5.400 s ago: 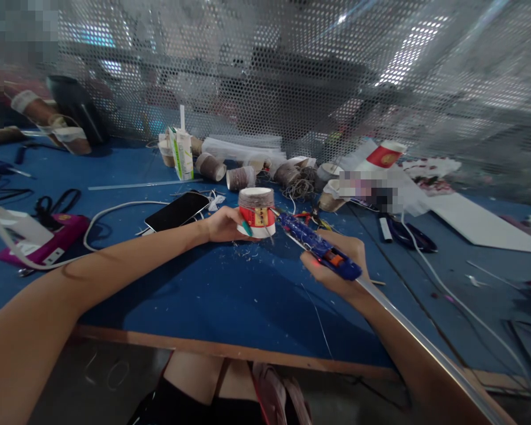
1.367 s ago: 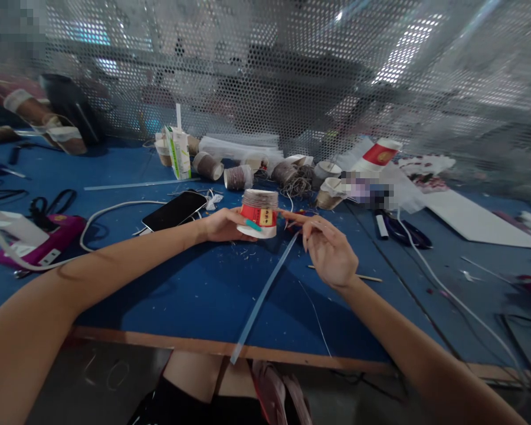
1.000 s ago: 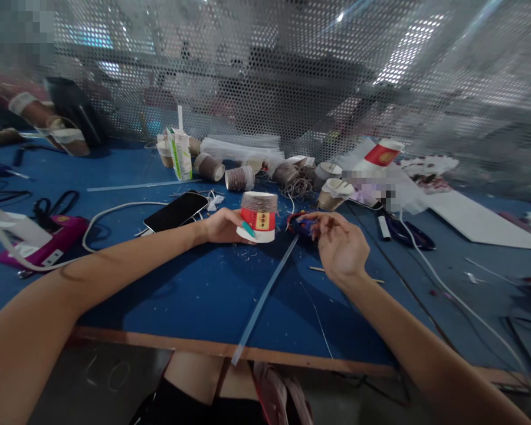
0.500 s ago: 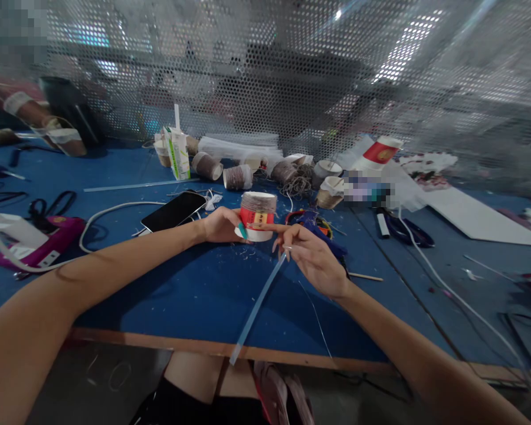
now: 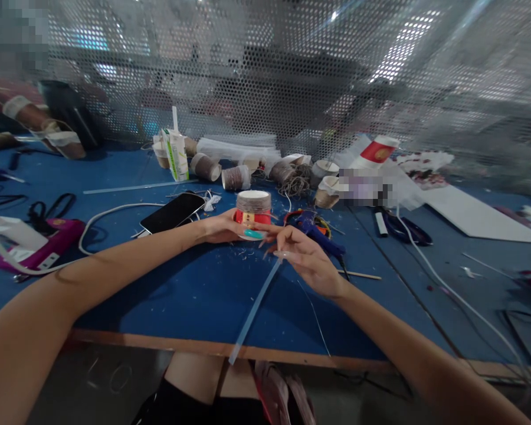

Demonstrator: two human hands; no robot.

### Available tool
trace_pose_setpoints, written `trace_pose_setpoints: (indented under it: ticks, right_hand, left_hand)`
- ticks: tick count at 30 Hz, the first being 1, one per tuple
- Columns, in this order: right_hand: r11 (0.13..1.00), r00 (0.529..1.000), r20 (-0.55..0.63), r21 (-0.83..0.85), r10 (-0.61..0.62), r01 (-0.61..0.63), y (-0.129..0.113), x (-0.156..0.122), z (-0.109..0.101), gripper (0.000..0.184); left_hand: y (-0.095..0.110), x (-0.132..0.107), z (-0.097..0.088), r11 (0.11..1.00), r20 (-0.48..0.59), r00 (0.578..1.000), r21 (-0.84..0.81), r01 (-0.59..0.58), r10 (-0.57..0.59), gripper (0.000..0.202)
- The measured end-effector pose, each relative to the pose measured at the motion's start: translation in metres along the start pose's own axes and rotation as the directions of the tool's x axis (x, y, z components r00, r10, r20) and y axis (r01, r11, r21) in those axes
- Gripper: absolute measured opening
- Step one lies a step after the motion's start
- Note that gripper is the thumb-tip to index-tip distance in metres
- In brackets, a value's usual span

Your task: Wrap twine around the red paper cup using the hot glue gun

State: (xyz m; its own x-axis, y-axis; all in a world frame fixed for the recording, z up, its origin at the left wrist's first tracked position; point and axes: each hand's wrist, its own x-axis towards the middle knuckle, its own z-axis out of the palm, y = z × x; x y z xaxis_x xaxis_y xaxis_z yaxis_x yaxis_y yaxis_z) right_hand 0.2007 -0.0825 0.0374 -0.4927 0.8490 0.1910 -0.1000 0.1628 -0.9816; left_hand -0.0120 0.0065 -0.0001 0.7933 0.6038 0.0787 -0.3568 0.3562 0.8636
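Note:
In front of me, above the table, is a red and white paper cup with grey-brown cord wound around its upper part. My left hand is closed around its left side, with a green-nailed thumb across the lower front. From the right, my right hand has its fingers bent, the index finger reaching against the cup's lower right. A translucent glue stick slants from below my right fingertips past the table's front edge; whether those fingers touch it I cannot tell. A blue glue gun lies behind my right hand.
Behind the cup lie several cord-wrapped cups and a tangle of cord. A phone and a purple power strip are at left. At right are a white board, a red cup and a trailing cable.
The cup has turned, its yellow label shifting left, and its top tips slightly toward me. My left thumb has moved across the cup's front. My right hand has shifted slightly left and down.

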Motion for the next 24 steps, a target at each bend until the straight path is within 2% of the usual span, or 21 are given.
trace_pose_setpoints:
  ticks: [3,9,13,18,24]
  right_hand:
    - [0.998,0.997,-0.064,0.045,-0.030,0.032,-0.004,0.000,0.000,0.016]
    - [0.984,0.992,-0.126,0.176,0.006,0.017,-0.013,0.001,-0.004,0.013]
    - [0.988,0.991,-0.130,0.150,0.001,0.019,-0.017,0.001,-0.006,0.016]
    - [0.990,0.999,-0.042,0.138,-0.007,0.012,-0.020,0.000,0.000,0.018]
    - [0.973,0.989,-0.146,0.230,0.031,0.004,-0.021,0.002,-0.003,0.019]
  left_hand:
    - [-0.001,0.001,-0.002,1.000,0.002,1.000,-0.001,0.020,-0.020,0.060]
    - [-0.001,0.001,-0.006,0.999,0.009,0.999,-0.008,0.035,-0.035,0.054]
    - [-0.002,0.000,-0.007,0.999,0.019,0.999,0.001,0.041,-0.041,0.057]
    - [-0.004,0.001,-0.009,0.998,0.031,0.998,0.011,0.061,-0.061,0.058]
    - [-0.004,0.000,-0.012,0.998,0.049,0.997,0.005,0.067,-0.067,0.060]
